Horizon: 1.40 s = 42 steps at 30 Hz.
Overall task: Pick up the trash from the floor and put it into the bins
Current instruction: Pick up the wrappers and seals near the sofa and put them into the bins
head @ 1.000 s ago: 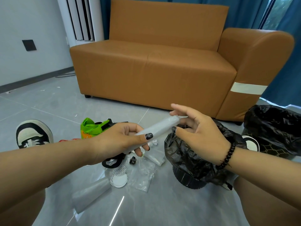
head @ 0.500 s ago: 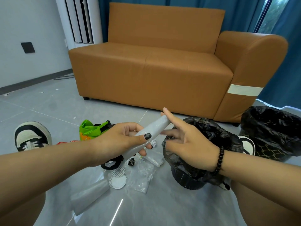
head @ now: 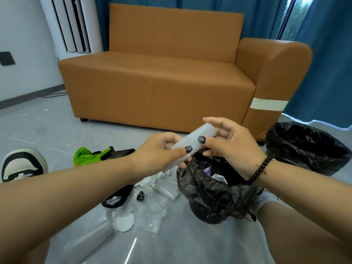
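A translucent white plastic roll (head: 192, 141) is held in the air between both hands, just above the near bin. My left hand (head: 158, 153) grips its lower end, thumb on top. My right hand (head: 228, 143) pinches its upper end with thumb and fingers. Below them stands the near bin (head: 213, 199), lined with a black bag and holding some trash. A second black-lined bin (head: 306, 147) stands further right. Loose trash lies on the floor left of the near bin: clear plastic wrappers (head: 152, 212), a white round pad (head: 123, 221), a green bag (head: 85, 156).
A brown sofa (head: 162, 82) fills the background, blue curtains behind it. A black and white shoe (head: 22, 164) sits at the left. A black strap (head: 118, 197) and a small black clip (head: 141, 196) lie among the trash on the grey tile floor.
My right hand has gone from touching the roll's tip with straight fingers to pinching its upper end. The roll has moved right, over the near bin.
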{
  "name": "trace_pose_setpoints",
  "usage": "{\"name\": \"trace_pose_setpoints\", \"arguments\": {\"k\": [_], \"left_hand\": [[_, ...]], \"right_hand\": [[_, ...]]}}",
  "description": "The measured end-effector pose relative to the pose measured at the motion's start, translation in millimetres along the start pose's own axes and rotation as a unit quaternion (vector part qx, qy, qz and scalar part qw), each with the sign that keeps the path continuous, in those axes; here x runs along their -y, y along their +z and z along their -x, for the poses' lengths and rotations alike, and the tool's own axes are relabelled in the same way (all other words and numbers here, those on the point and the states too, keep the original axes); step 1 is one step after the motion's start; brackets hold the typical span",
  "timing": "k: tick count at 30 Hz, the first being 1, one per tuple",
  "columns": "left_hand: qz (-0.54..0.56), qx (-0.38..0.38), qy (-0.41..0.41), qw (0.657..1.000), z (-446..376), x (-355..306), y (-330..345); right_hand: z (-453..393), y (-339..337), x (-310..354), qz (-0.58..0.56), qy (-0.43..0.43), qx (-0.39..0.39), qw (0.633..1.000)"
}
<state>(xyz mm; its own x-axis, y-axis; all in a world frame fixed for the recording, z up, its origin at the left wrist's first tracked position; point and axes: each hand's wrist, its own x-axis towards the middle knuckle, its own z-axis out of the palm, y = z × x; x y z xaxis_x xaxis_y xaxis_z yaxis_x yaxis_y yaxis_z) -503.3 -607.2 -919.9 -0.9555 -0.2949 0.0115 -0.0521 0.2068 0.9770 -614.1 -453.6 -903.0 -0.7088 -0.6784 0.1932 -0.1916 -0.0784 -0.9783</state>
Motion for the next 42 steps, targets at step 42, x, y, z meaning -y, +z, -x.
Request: {"name": "trace_pose_setpoints", "arguments": {"k": [42], "left_hand": [[0.031,-0.001,-0.203,0.979,-29.3,116.0,67.2]], "right_hand": [[-32.4,-69.8,-112.8,0.506,-0.021,0.129,0.852]]}}
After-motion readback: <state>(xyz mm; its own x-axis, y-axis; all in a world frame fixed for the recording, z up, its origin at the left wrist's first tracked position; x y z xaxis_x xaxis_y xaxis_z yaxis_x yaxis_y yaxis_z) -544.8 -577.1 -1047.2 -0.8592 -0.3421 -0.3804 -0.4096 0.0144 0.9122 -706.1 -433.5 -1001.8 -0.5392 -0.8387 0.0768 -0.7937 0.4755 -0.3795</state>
